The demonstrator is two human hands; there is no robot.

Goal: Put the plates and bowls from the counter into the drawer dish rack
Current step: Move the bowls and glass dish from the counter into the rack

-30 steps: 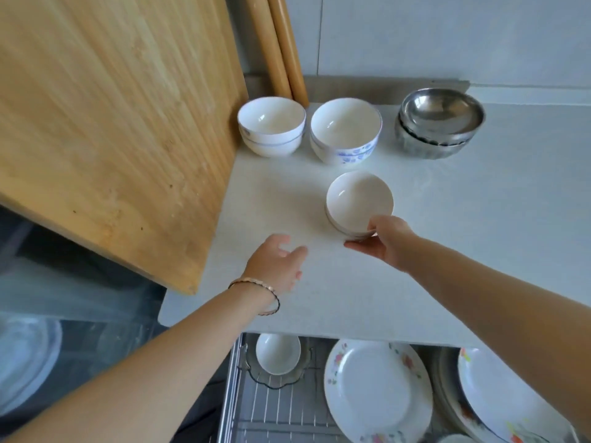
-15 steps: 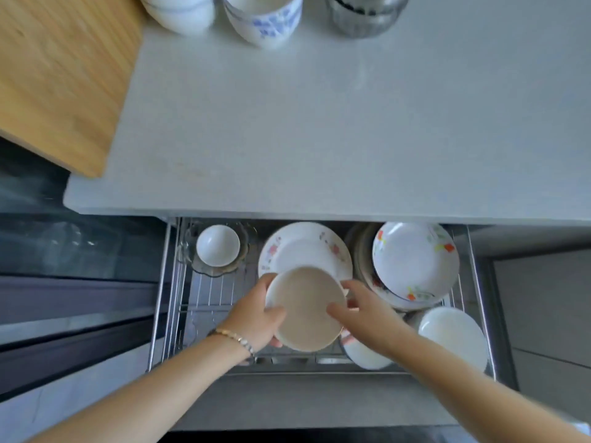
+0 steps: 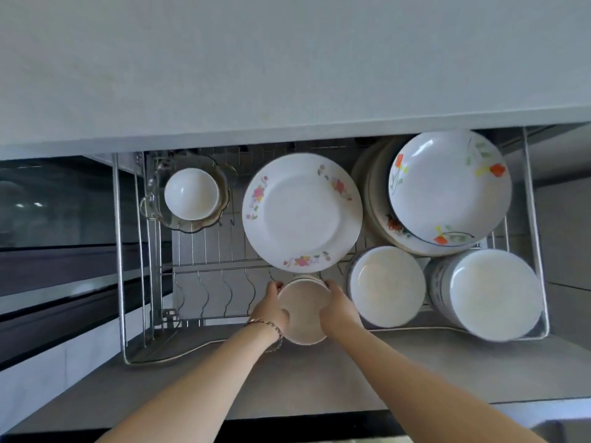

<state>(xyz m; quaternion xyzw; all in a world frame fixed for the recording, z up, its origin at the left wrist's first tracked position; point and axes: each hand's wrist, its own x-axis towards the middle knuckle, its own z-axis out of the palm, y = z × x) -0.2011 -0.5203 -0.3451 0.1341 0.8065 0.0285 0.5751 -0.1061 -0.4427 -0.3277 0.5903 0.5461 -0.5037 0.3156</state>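
2 hands hold a round cream bowl (image 3: 302, 311) just below the pink-flowered plate (image 3: 302, 212) in the drawer rack (image 3: 204, 282).

The left hand (image 3: 270, 310), with a thin beaded bracelet (image 3: 271, 326) on its wrist, and the right hand (image 3: 337, 310) each curl around one side of the matte bowl, fingers on its rim, over the rack's wavy chrome wires. The glossy plate lies flat at mid-rack. Left of the plate, a small white bowl (image 3: 191, 193) sits in a scalloped glass dish (image 3: 192, 227). Right of it, an orange-flowered plate (image 3: 449, 187) tops a stack. Below and right of the plate stand 2 stacks of plain white bowls (image 3: 387, 286). Above it, the smooth pale worktop (image 3: 287, 65) overhangs.
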